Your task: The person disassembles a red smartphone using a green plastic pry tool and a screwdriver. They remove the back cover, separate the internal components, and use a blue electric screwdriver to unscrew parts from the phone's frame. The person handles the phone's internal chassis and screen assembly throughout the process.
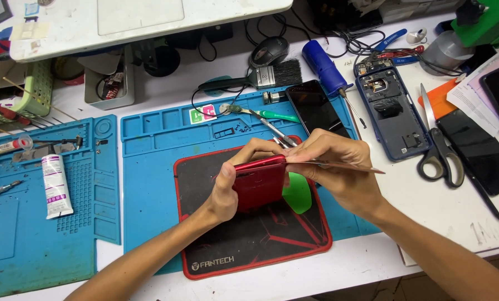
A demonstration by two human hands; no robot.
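While left hand (227, 187) fingers clasp red phone (259, 183), right hand (338, 167) pinching thin tool (352, 165), green pick (298, 192) beneath, scissors (440, 147) nearby

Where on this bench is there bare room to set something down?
Free patches: the blue mat between the white tube and the black mouse pad, and the white table below the scissors. The back edge near the brush and opened phone is crowded. Both hands, left hand and right hand, hold the red phone.
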